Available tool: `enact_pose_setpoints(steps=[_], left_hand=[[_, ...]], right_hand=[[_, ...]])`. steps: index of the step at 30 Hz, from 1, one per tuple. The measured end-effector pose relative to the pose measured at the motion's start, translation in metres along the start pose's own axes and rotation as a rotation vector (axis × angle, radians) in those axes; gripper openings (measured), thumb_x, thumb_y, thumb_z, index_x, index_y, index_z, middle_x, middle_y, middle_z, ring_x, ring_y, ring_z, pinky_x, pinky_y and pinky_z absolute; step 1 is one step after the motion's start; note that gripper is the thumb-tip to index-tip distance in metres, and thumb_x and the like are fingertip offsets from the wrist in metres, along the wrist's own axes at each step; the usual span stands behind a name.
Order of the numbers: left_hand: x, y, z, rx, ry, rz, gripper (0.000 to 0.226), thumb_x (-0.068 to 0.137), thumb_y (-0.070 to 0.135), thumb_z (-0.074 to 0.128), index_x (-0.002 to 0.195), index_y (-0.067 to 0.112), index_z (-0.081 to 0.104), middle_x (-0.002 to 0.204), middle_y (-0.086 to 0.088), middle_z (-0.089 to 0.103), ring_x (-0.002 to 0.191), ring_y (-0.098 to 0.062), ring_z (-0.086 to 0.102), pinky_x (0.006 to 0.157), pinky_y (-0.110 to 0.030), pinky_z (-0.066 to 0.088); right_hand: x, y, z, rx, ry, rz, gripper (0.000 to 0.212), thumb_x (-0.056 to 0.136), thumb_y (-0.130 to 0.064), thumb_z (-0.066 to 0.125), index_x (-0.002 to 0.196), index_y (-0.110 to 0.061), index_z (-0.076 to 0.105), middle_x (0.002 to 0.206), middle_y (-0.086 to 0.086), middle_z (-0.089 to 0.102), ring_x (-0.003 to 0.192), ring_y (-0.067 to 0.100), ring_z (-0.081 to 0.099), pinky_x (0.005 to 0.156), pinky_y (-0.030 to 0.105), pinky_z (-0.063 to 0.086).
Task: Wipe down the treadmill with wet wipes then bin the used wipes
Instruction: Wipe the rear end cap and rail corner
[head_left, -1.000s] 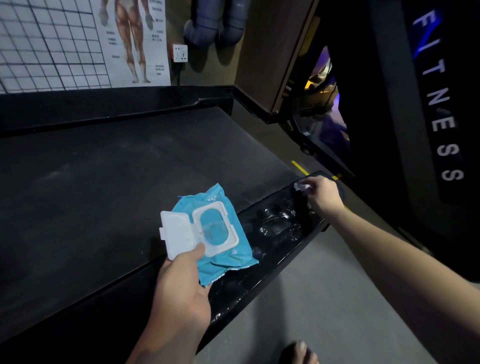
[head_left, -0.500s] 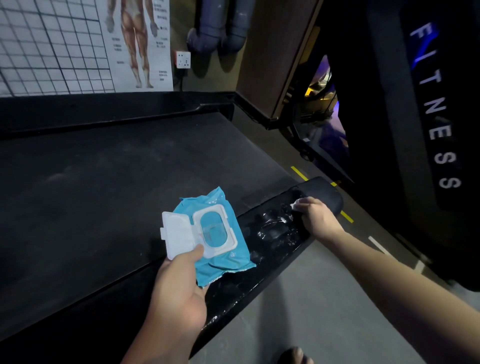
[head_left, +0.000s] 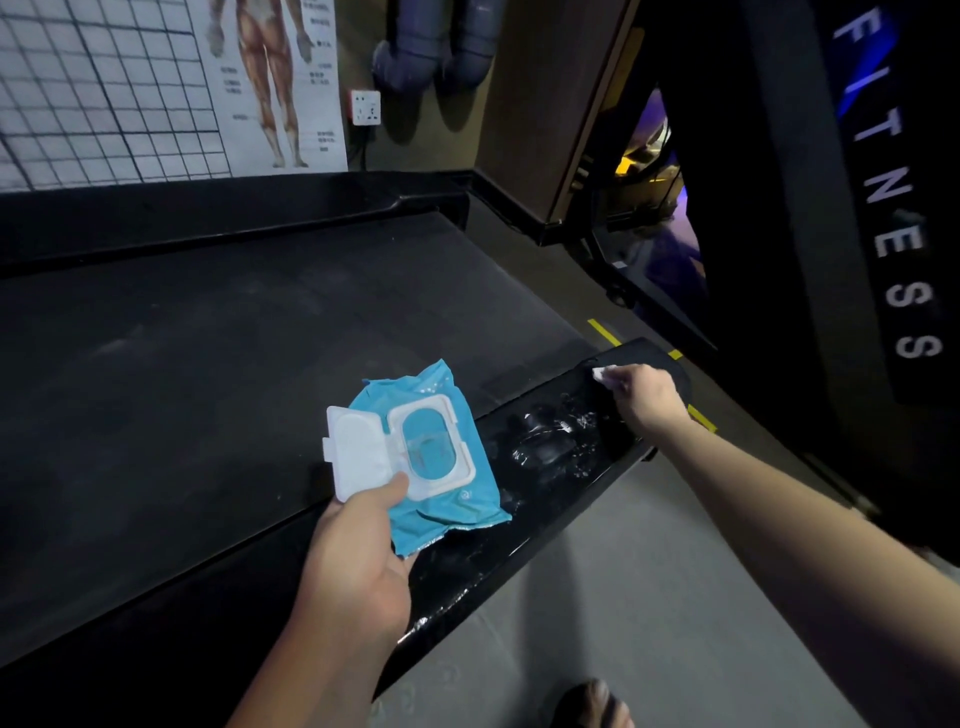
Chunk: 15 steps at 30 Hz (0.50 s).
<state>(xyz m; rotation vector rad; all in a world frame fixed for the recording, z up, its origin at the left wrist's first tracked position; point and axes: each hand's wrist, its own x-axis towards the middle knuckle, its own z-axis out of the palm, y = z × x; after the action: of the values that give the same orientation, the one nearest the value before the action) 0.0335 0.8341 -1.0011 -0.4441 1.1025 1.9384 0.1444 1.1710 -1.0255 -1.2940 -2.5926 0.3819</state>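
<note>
The left hand (head_left: 358, 561) grips a blue pack of wipes (head_left: 431, 467), its white lid flipped open, above the treadmill's glossy side rail (head_left: 540, 483). Farther along the rail's wet, streaked end, the right hand (head_left: 647, 397) presses a small white wipe (head_left: 601, 374) under closed fingers. The dark belt (head_left: 208, 364) lies beyond.

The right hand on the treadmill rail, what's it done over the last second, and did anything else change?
The right hand, pressing the wet wipe, slid back along the glossy side rail toward the person, then out again to the rail's far end, where it is now. The grip on the wipe did not change. The left hand kept holding the blue wipes pack with its lid flipped open.
</note>
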Motion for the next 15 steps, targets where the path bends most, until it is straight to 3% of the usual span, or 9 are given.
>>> enact_pose_setpoints(steps=[2,4,6,8,10,15], left_hand=[[0.002,-0.001,0.000,0.004,0.016,-0.002,0.034,0.099,0.000,0.060,0.129,0.014,0.066,0.114,-0.010,0.078,0.100,-0.029,0.076,0.085,-0.043,0.059],[0.002,-0.001,-0.001,0.008,0.017,0.002,0.034,0.099,0.000,0.060,0.130,0.014,0.066,0.114,-0.010,0.078,0.100,-0.028,0.076,0.087,-0.044,0.059],[0.001,0.000,-0.001,0.010,0.003,0.008,0.034,0.100,0.001,0.059,0.130,0.015,0.066,0.114,-0.010,0.078,0.101,-0.029,0.076,0.094,-0.047,0.058],[0.000,0.000,-0.001,0.013,-0.012,0.015,0.034,0.100,0.001,0.058,0.130,0.016,0.066,0.114,-0.009,0.078,0.102,-0.029,0.076,0.100,-0.049,0.056],[-0.001,0.000,-0.002,0.012,-0.008,0.017,0.034,0.100,0.002,0.058,0.131,0.016,0.066,0.113,-0.008,0.078,0.101,-0.028,0.076,0.100,-0.048,0.056],[-0.004,0.004,-0.002,0.021,0.031,0.043,0.032,0.100,0.003,0.059,0.126,0.020,0.067,0.112,-0.006,0.079,0.101,-0.027,0.076,0.101,-0.050,0.056]], right_hand=[[-0.003,-0.001,0.007,-0.069,-0.017,-0.082,0.019,0.089,0.000,0.048,0.086,-0.009,0.064,0.094,0.006,0.071,0.094,0.028,0.066,0.075,0.039,0.054],[-0.003,0.006,0.017,-0.101,-0.023,-0.110,0.017,0.080,0.001,0.047,0.082,-0.013,0.056,0.091,0.002,0.068,0.091,0.022,0.066,0.074,0.036,0.056],[-0.010,0.010,0.021,-0.129,-0.018,-0.164,0.018,0.084,-0.007,0.049,0.089,-0.017,0.063,0.099,-0.003,0.068,0.097,0.016,0.064,0.083,0.030,0.054],[-0.028,0.008,0.026,-0.123,0.013,-0.255,0.023,0.093,-0.006,0.056,0.103,-0.015,0.074,0.108,0.003,0.068,0.100,0.020,0.062,0.089,0.030,0.050],[-0.048,0.007,0.032,-0.154,0.013,-0.329,0.033,0.091,0.004,0.058,0.117,-0.009,0.073,0.108,0.011,0.067,0.098,0.033,0.060,0.089,0.036,0.050],[-0.070,-0.001,0.034,-0.142,-0.041,-0.332,0.045,0.090,0.006,0.051,0.123,-0.018,0.071,0.103,0.008,0.064,0.092,0.034,0.054,0.085,0.040,0.049]])
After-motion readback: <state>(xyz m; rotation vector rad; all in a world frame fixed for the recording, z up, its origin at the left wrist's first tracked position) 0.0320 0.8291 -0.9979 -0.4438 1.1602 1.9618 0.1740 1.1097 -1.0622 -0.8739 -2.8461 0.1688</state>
